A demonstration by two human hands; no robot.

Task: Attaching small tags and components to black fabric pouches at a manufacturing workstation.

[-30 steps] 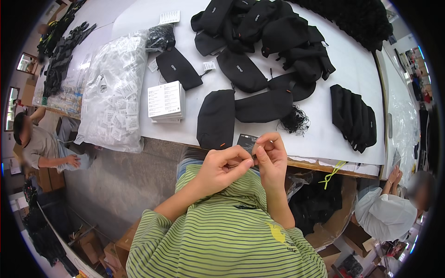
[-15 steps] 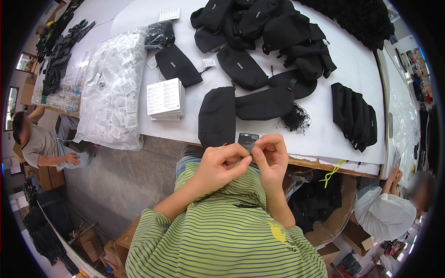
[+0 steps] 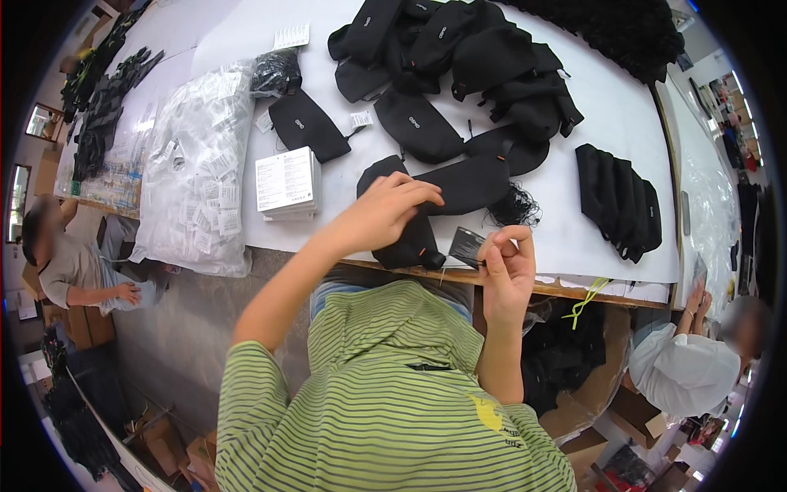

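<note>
My left hand reaches over the nearest black fabric pouch at the table's front edge. Its fingers are stretched out and slightly bent, and whether they press on the cloth I cannot tell. A small dark hang tag with pale print is pinched in my right hand, just right of that pouch. Another pouch lies crosswise behind, beside a tangle of thin black strings. An orange bit shows at the near pouch's lower corner.
A stack of white printed cards and a clear bag of labels are on the left. More pouches are heaped at the back; a row of them lies right. Co-workers sit at both sides. A box of black items is below the table edge.
My hands have parted. The left went forward over the near pouch, which now lies bent and tilted; the right moved slightly right with the hang tag.
</note>
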